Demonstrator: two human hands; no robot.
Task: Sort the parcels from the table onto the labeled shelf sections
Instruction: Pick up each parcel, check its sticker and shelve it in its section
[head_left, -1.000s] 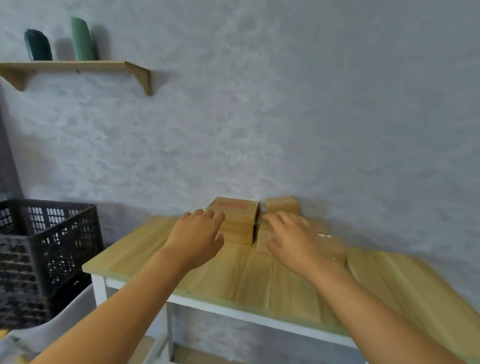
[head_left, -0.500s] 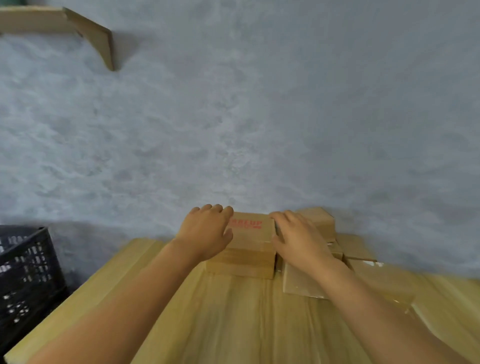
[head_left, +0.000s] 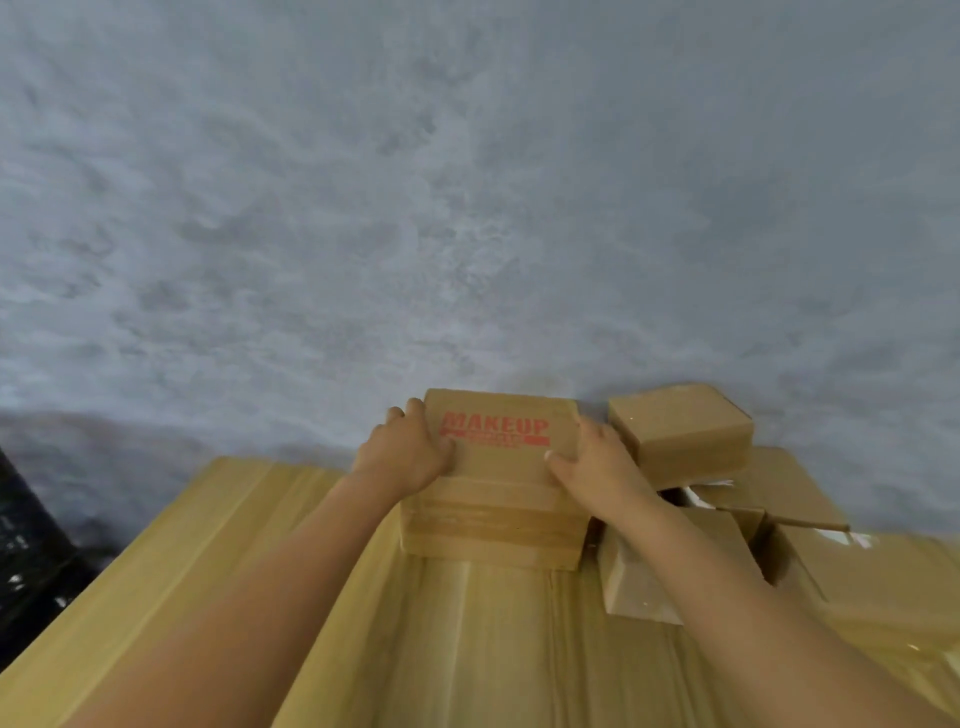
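A person's two bare forearms reach forward over a light wooden table (head_left: 311, 597) that stands against a mottled grey wall (head_left: 467, 208). Both hands hold a brown cardboard box (head_left: 498, 467) printed with the word MAKEUP in red capitals on its top face. The left hand (head_left: 402, 454) grips the box's left side, fingers curled over the far top edge and thumb lying on the top near the red lettering. The right hand (head_left: 597, 467) grips the box's right side, thumb on the top face and fingers wrapped round the right edge. The box sits at the back of the table, close to the wall, on top of what looks like a second flat box of the same width; whether it is lifted clear of that one cannot be told. To the right lies a loose pile of plain brown boxes (head_left: 779, 519), touching one another, with one smaller box (head_left: 680, 434) tilted on top, just beside the right hand. At the far left edge, part of a dark crate (head_left: 31, 545) shows beside the table.
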